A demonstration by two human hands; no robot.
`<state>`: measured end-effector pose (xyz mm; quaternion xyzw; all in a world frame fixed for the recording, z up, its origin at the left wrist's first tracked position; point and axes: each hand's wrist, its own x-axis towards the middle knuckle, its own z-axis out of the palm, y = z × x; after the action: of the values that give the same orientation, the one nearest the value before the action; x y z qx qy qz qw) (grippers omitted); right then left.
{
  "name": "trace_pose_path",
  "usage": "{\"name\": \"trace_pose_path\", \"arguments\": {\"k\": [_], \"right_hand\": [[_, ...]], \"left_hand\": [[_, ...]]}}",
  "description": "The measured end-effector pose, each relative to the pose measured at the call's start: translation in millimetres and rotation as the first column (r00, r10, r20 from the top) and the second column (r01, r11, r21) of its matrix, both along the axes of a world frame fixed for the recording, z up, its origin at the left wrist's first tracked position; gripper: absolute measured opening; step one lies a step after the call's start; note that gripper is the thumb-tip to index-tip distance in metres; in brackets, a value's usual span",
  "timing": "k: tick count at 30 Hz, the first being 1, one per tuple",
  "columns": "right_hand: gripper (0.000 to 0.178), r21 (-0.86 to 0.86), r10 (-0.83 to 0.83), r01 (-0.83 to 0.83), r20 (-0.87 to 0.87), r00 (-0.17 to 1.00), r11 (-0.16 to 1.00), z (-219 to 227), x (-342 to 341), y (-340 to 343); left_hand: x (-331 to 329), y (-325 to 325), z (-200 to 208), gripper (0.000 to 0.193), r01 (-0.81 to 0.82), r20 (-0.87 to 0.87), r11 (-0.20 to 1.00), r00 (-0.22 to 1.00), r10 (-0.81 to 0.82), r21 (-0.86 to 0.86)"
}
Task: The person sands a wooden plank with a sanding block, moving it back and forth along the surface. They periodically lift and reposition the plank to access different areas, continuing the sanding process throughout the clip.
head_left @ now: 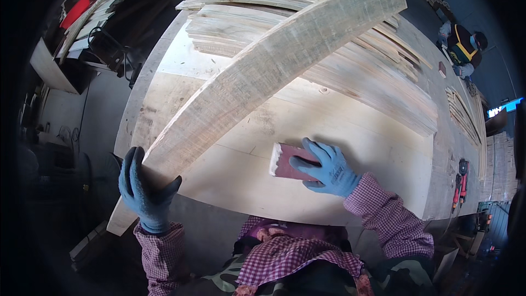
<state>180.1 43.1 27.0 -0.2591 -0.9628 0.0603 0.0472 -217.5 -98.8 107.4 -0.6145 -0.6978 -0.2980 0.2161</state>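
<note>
A long wooden plank slants from the lower left up to the far right, across the worktable. My left hand, in a blue-grey work glove, is closed round the plank close to its near end, which juts past the table's edge. In my right hand, gloved the same way, is a sanding block with a dark red face and a ragged white end. My fingers wrap over its right side, just above the tabletop and apart from the plank; whether the block touches the table I cannot tell.
Stacked boards cover the table's far side, partly behind the plank. A red-and-black power tool lies at the right. Another person works at the far right beside thin strips. More timber is piled at the far left.
</note>
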Motion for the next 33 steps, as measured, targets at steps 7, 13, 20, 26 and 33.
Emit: {"name": "trace_pose_path", "arguments": {"k": [7, 13, 20, 26, 33], "right_hand": [[0.070, -0.055, 0.458, -0.455, 0.089, 0.884, 0.889, 12.4, -1.6, 35.3], [0.066, -0.006, 0.179, -0.179, 0.065, 0.982, 0.984, -10.4, -148.7, 140.4], [0.065, 0.003, 0.556, -0.559, -0.105, 0.824, 0.829, -10.3, -138.9, 31.2], [0.062, -0.070, 0.354, -0.349, 0.077, 0.932, 0.934, -19.1, -198.9, 76.6], [0.062, -0.033, 0.507, -0.507, -0.032, 0.862, 0.861, -15.4, -179.4, 22.1]], "left_hand": [[1.2, 5.1, 0.1, 0.085, -0.042, 0.046, 0.999, 0.998, 0.041, 0.025], [2.0, 5.6, 9.8, 0.084, -0.081, 0.078, 0.995, 0.994, 0.077, 0.056], [-6.0, 0.7, 6.4, 0.083, -0.107, 0.066, 0.993, 0.992, 0.104, 0.046], [-5.8, -0.3, 3.7, 0.083, -0.069, 0.079, 0.995, 0.995, 0.063, 0.071], [-18.1, -21.2, 3.0, 0.082, -0.112, 0.055, 0.993, 0.993, 0.109, 0.045]]}}
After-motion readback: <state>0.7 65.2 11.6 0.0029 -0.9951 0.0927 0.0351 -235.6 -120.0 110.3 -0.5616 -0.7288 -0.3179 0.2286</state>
